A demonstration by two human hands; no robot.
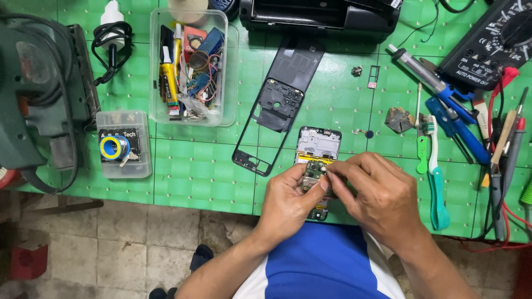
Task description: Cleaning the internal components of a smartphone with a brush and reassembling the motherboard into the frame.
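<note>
An opened phone [317,145] lies on the green cutting mat [194,166], its lower part hidden under my hands. My left hand [288,202] holds a small green circuit board [312,173] above the phone, thumb and fingers closed on it. My right hand [374,194] pinches at the board's right edge with thumb and forefinger; whether a tiny part is between them cannot be told. The phone's black frame [275,108] lies apart, up and left of the phone.
A clear box of glue tubes and parts [191,66], a small clear box with a wire spool [122,145] and a green machine [39,88] sit left. Toothbrush [436,177], blue desoldering pump [438,86], multimeter [493,41] and probes lie right. The mat's edge runs under my wrists.
</note>
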